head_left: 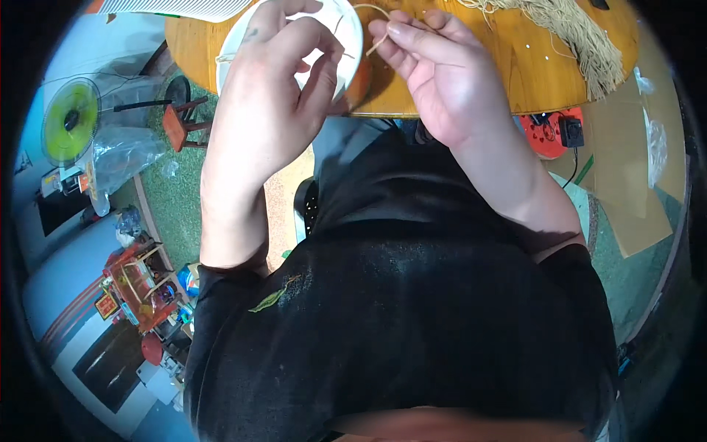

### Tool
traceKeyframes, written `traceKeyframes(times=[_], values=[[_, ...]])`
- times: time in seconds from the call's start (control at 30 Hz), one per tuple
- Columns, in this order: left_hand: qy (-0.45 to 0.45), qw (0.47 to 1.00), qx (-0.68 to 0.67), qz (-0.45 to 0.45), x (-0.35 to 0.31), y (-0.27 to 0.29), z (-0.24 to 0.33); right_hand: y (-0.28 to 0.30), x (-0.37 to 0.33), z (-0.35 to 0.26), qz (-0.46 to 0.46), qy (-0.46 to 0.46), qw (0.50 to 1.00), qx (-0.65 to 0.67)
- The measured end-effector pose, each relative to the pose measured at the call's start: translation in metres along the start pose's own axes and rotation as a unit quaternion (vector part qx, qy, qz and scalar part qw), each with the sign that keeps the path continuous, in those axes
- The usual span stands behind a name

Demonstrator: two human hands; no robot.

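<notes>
My right hand (449, 70) pinches a thin tan cord (374, 7) between thumb and fingers. The cord loops out to the left, and a short end sticks out below the fingertips. Over a round white bowl (352, 77) at the table's near edge is my left hand (276, 74). Its thumb and index finger come together in a pinch, and whatever may be between them is too small to make out. Thin strand bits show against the white bowl. At the far right of the table lies a loose bundle of tan cords (578, 37).
A white slotted rack (184, 6) lies at the table's far left. White specks dot the wooden table (530, 81). Below stand a red stool (177, 125), a green fan (71, 121) and a cardboard sheet (626, 177). A green leaf (270, 298) clings to my dark shirt.
</notes>
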State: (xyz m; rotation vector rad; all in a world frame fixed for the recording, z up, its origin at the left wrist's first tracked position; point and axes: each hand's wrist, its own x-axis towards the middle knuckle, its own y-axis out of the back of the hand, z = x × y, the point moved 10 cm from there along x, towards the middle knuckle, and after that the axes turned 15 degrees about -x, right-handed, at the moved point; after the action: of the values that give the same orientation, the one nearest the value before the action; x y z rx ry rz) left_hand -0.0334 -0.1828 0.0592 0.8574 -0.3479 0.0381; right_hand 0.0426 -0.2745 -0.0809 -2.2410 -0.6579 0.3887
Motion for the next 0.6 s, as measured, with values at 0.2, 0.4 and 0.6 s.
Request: traceKeyframes(times=[0.2,0.4,0.6], values=[[0.026,0.993,-0.109,0.026,-0.008,0.005,-0.009,-0.036,-0.011,-0.024,-0.049,0.046,0.973,-0.219],[0.194,0.953,-0.232,-0.018,-0.020,-0.010,-0.040,-0.048,-0.020,-0.038,-0.041,0.117,0.926,-0.357],[0.193,0.947,-0.257,-0.004,-0.020,-0.013,-0.051,-0.055,-0.022,-0.039,-0.052,0.086,0.925,-0.367]])
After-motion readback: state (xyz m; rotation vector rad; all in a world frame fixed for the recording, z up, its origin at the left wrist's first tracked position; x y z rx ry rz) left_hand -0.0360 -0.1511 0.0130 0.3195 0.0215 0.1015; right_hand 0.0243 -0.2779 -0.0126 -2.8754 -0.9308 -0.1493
